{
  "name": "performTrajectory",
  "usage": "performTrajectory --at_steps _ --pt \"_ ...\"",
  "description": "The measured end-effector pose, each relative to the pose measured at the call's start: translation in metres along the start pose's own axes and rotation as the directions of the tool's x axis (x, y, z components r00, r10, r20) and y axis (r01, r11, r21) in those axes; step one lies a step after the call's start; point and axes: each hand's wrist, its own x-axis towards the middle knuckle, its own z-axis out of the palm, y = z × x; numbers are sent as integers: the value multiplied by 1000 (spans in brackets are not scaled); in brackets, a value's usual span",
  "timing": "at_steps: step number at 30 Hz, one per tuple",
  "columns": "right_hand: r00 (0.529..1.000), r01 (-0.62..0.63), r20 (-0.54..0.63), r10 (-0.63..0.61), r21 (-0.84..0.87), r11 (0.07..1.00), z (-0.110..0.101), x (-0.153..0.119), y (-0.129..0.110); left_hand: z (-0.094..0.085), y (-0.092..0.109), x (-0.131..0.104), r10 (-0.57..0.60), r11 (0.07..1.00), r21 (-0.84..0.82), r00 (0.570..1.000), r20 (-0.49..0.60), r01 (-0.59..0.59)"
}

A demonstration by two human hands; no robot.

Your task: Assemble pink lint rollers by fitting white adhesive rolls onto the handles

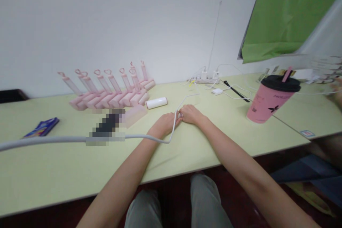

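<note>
My left hand (pixel 167 124) and my right hand (pixel 191 114) meet on the pale green table (pixel 195 149), their fingers closed. A small pale piece (pixel 180 115) shows between the fingertips; the fingers cover most of it, so its kind cannot be told. A white cable (pixel 149 136) passes in front of my left hand, close to the camera. Just left of my hands lies a white cylinder (pixel 156 103) with pinkish ends. Beside it is a pale pink block-like piece (pixel 135 115).
Several pink pieces with clear stems and heart-shaped tops (pixel 112 92) stand along the wall. A blurred dark object (pixel 108 124) and a blue packet (pixel 42 127) lie left. Right are a pink cup (pixel 269 101), a power strip (pixel 207 80), cables and part of another person (pixel 337 89).
</note>
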Motion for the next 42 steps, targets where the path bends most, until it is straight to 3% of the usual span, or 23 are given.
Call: performTrajectory --at_steps 12,21,26,33,42 --pt "999 33 20 -33 3 999 2 -3 -6 -14 13 -14 -40 998 -50 998 42 42" --pt "993 78 94 -70 -86 993 -9 -4 -16 -17 11 -20 -24 1000 5 998 55 23" --pt "995 0 104 10 -98 995 -10 -2 -18 -15 5 -20 22 999 34 1000 -6 -22" --pt "1000 19 0 -19 -44 999 -4 2 -13 -19 5 -21 29 997 76 999 -15 -28" --pt "990 71 -123 -69 16 997 -12 -1 -8 -25 7 -18 37 993 111 998 -58 -31"
